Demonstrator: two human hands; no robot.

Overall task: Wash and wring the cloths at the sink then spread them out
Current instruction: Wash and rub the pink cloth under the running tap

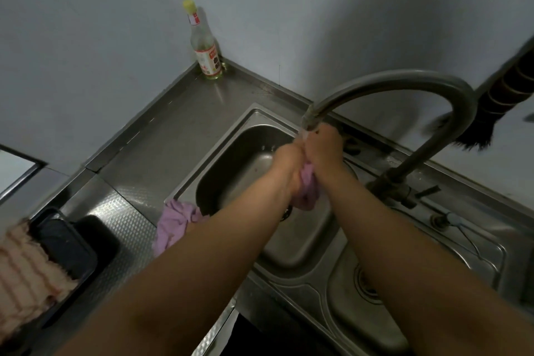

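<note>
Dull brushed-metal sink (185, 182) and tap (404, 78), soft purple cloth (306, 191), embossed steel counter (127, 211), glossy glass bottle (203, 46).

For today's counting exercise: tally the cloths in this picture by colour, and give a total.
Purple: 2, the held cloth and the cloth on the sink edge
Pink-and-white striped: 1, the striped cloth at the left
Total: 3

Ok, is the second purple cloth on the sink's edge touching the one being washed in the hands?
Apart. The head view shows the second purple cloth draped over the sink rim, while the washed cloth hangs between left hand and right hand, bare basin between them.
</note>
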